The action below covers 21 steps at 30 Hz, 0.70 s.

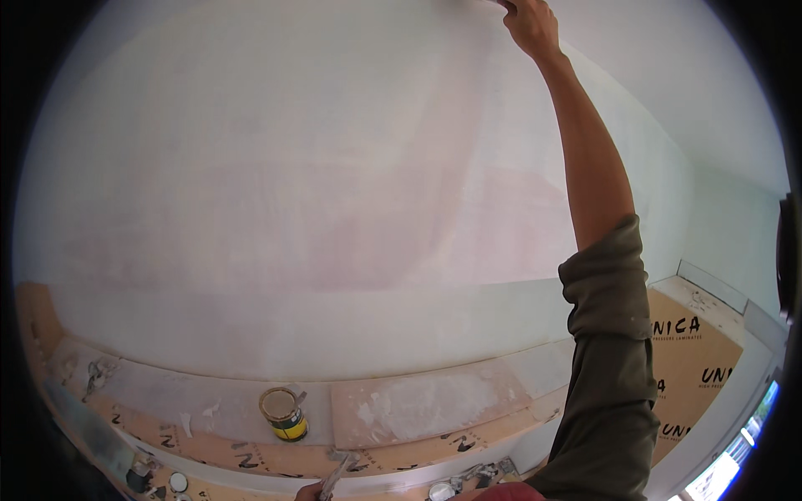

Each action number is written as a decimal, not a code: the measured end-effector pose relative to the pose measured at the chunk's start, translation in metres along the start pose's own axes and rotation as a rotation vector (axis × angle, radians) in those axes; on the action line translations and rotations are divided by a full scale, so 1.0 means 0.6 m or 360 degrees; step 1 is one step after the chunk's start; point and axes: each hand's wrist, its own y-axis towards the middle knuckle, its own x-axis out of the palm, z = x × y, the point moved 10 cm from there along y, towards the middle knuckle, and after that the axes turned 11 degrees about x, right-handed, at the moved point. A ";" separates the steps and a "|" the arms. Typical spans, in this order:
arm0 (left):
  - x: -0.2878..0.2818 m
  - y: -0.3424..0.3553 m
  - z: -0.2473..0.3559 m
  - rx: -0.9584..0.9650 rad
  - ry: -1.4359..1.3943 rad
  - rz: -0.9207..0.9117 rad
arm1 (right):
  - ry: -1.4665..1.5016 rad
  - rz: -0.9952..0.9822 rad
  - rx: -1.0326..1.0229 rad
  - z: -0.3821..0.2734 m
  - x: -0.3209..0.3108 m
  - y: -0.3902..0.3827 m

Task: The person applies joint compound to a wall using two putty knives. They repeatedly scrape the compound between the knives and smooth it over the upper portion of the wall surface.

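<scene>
White plaster wall (317,184) fills most of the frame. Our right hand (528,25) presses against it at the top edge, right of centre; we cannot tell its grip. A tin can (282,412) stands lower centre. Our left hand (311,493), bottom centre, holds a putty knife (332,479).

Low in front of us we see a tin (284,413) with a yellow band standing on a ledge (167,392) smeared with white filler. Just right of it lies a pale, putty-streaked board (426,405). Brown protective sheeting (693,367) with black print covers the surface at far right. Small round lids (178,482) sit near the bottom left.
</scene>
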 end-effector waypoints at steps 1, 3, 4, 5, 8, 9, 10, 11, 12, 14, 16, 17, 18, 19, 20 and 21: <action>0.004 -0.007 0.028 0.0259 0.0204 -0.0044 | -0.0044 -0.0016 0.0002 0.003 0.008 0.000; 0.026 -0.034 0.083 0.0799 0.0599 -0.0134 | -0.0110 -0.0035 -0.0025 0.003 0.018 0.001; 0.020 -0.018 0.082 0.0763 0.0726 -0.0182 | -0.0145 -0.0046 -0.0040 0.003 0.023 0.000; 0.009 -0.002 0.085 0.0724 0.0856 -0.0224 | -0.0134 -0.0137 0.0011 0.002 0.031 -0.004; 0.010 0.002 0.100 0.0834 0.0928 -0.0337 | -0.0119 -0.0326 0.0076 -0.001 0.050 -0.017; 0.018 -0.002 0.111 0.0909 0.0898 -0.0375 | -0.0125 -0.0333 0.0040 -0.002 0.056 -0.021; 0.021 0.005 0.113 0.0884 0.0880 -0.0422 | -0.0131 -0.0340 0.0003 -0.003 0.060 -0.025; 0.022 0.011 0.115 0.0862 0.0862 -0.0463 | -0.0112 -0.0358 -0.0017 -0.005 0.058 -0.029; 0.023 0.017 0.114 0.0841 0.0844 -0.0504 | -0.0094 -0.0376 -0.0040 -0.006 0.053 -0.031; -0.013 0.040 0.081 0.0477 0.0433 -0.0238 | -0.0133 -0.0402 -0.0077 -0.011 0.048 -0.050; -0.038 0.054 0.052 0.0268 0.0126 -0.0016 | -0.0248 -0.0416 -0.0108 -0.017 0.040 -0.086; -0.045 0.062 0.038 0.0232 0.0022 0.0070 | -0.0176 -0.0513 -0.0044 -0.028 0.025 -0.112; -0.060 0.065 0.017 0.0178 -0.0077 0.0172 | -0.0163 -0.0552 -0.0033 -0.033 0.016 -0.145; -0.062 0.079 0.006 0.0157 -0.0035 0.0062 | -0.0150 -0.0589 -0.0021 -0.037 0.004 -0.174; -0.072 0.090 -0.006 0.0125 0.0004 -0.0037 | -0.0131 -0.0638 -0.0004 -0.041 -0.004 -0.212; -0.082 0.088 -0.024 0.0092 0.0040 -0.0137 | -0.0104 -0.0643 -0.0047 -0.054 -0.020 -0.250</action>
